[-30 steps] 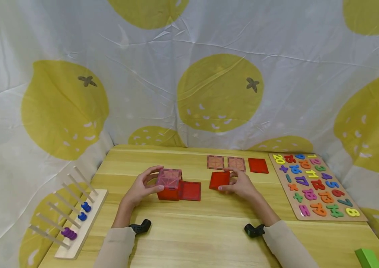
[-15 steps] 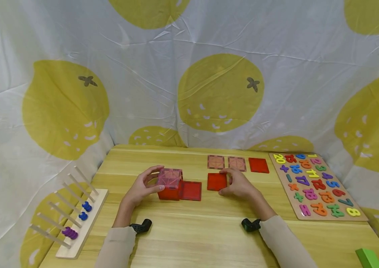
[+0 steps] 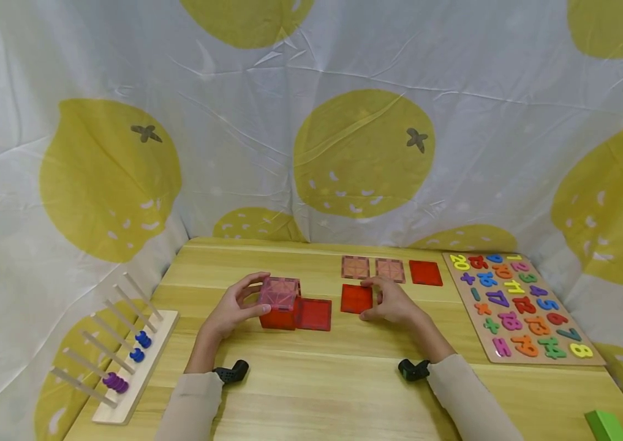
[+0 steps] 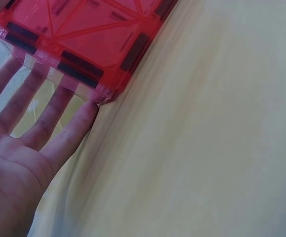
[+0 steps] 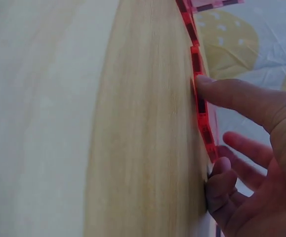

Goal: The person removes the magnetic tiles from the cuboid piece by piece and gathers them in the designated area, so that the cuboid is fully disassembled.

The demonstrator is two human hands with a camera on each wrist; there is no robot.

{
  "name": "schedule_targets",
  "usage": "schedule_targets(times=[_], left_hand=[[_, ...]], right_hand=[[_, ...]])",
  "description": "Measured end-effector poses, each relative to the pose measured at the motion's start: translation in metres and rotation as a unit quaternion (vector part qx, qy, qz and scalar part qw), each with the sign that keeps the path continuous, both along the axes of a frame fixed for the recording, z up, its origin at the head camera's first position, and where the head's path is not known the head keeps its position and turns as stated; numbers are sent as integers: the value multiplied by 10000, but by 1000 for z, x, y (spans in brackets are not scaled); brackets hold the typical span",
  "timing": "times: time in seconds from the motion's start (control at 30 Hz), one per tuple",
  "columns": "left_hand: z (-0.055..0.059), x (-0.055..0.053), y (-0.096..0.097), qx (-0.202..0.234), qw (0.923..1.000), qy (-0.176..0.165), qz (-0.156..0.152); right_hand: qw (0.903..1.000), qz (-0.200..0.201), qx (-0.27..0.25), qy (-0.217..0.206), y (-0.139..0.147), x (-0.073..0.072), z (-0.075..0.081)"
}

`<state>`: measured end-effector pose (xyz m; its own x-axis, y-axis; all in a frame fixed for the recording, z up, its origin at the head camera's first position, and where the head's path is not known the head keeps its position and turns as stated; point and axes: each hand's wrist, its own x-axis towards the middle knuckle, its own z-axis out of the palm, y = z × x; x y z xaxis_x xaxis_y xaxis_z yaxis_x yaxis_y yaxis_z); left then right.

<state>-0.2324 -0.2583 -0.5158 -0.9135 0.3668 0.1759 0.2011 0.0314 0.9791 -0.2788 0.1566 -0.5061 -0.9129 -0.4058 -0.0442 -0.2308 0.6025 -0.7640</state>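
My left hand grips a small box of magnetic tiles, red at the front with a pinkish clear top. Its thumb lies along the near top edge and its fingers reach round the left and back; in the left wrist view the fingers are spread against the box. A flat red tile adjoins the box's right side. To the right, my right hand holds another red magnetic tile, lying flat, with the thumb at its near edge and the fingers at its far one.
Two pinkish tiles and one red tile lie in a row behind. At the right is a number puzzle board, with a green block nearer. A wooden peg stand with beads is at the left.
My right hand has lowered the tilted red tile and moved it slightly left; it now lies flat. The left hand stays on the box.
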Motion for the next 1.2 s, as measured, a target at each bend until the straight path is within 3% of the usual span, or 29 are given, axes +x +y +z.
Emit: schedule_targets(times=[0.3,0.53,0.7,1.2], left_hand=[[2,5,-7,-449,9990,2,36],[21,6,-1,-1087,9940,12,98],[34,2,2,-1443,9895,-3,110],[36,3,-5,-1520,9883,112,27]], right_hand=[[9993,225,-290,96,8,12,0],[9984,227,-365,366,17,19,8],[9971,281,-427,570,16,22,15],[9921,891,-468,746,-42,30,15]])
